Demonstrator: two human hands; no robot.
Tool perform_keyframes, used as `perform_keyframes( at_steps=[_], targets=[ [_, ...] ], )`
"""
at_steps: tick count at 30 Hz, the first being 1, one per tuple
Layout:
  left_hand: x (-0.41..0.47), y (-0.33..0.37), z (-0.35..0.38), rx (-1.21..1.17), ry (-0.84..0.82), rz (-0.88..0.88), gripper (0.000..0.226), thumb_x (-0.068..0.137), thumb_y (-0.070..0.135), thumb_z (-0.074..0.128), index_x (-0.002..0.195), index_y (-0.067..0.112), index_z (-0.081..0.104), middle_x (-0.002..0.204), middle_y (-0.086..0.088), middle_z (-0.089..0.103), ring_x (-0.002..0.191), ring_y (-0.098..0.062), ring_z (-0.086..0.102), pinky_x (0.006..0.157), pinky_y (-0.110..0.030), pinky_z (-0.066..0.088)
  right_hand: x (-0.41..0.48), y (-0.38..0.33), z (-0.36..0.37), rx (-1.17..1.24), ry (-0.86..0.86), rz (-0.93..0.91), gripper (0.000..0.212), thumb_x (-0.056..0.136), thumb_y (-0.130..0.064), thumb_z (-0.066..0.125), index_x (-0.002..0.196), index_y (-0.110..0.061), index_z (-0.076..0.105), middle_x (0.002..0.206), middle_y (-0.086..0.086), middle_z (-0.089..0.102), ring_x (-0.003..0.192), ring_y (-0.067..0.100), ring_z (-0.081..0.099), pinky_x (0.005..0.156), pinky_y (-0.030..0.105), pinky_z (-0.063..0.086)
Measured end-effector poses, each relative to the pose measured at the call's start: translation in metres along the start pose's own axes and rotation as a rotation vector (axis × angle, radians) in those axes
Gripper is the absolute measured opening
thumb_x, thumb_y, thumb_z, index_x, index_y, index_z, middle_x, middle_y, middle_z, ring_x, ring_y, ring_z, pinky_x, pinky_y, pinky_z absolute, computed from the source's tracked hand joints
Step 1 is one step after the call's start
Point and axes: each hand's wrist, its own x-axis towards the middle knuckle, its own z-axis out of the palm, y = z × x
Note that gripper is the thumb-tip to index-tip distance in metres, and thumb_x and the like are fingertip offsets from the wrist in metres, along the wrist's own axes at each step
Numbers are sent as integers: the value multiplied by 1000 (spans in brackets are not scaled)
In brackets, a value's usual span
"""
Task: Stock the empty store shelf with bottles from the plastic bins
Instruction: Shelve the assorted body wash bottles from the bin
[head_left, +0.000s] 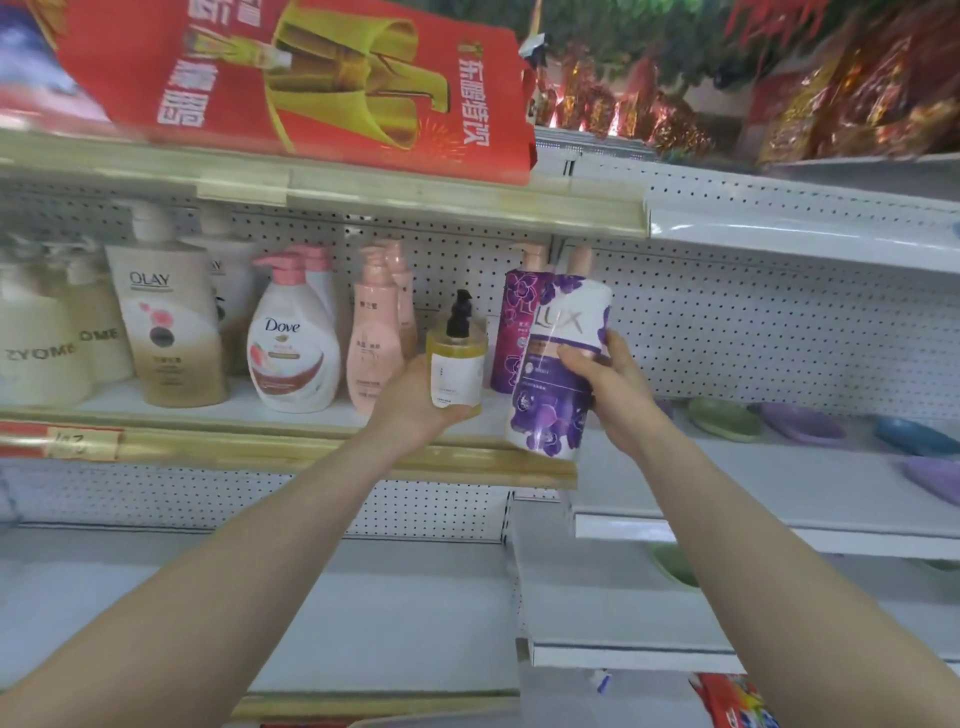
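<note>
Bottles up at the shelf (236, 406); left hand (415, 410) grip clamped on yellow pump bottle (457, 366); right hand (615, 387) grip clamped on purple Lux bottle (556, 374).

ZYOME stands on cream bottles (36, 353) at nine o'clock; at their three o'clock, OLAY on a beige bottle (171, 338), then Dove on a white bottle (293, 358). LUX marks the purple bottle (545, 405); Chinese characters cross the red box (311, 78) at twelve o'clock

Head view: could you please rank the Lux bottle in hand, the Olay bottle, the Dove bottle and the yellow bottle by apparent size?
1. Lux bottle and Olay bottle: about alike; the Lux is held nearer the camera, so unranked.
2. Dove bottle.
3. yellow bottle, smallest.
</note>
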Motion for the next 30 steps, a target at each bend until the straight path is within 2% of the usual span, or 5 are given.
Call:
perform_keyframes(
  at_steps=[4,8,15,20,30],
  targets=[
    [29,-15,15,-2,41,-39,72,70,32,82,130,13,45,125,-5,59,115,-25,55,83,-28,39,29,-5,6,-83,-53,-84,54,90,-13,67,135,-22,39,115,6,65,102,24,68,78,36,59],
    [47,-26,28,21,69,-72,82,65,38,83,131,13,41,127,-5,56,117,-26,53,92,-38,45,45,14,10,-128,-109,-96,62,89,-6,67,140,-19,36,118,4,63,101,15,66,68,21,57],
    [60,-35,41,26,103,-118,82,65,34,85,128,7,39,124,-9,55,112,-28,55,91,-39,46,58,32,-12,-181,-191,-68,73,81,-18,75,143,-27,37,130,-2,60,119,19,58,95,39,52],
    [68,-33,51,24,142,-200,81,69,37,84,127,8,36,127,-8,55,114,-30,55,79,-32,38,53,21,-11,-437,-71,-173,77,74,-27,84,135,-28,37,116,-13,57,101,-1,57,77,19,49],
    [78,-39,60,0,176,-205,70,77,33,78,124,3,35,124,-13,57,113,-33,56,78,-35,41,64,22,-21,-484,-111,-196,68,83,-20,76,140,-23,38,127,-2,59,114,14,58,92,34,52]
  ],
)
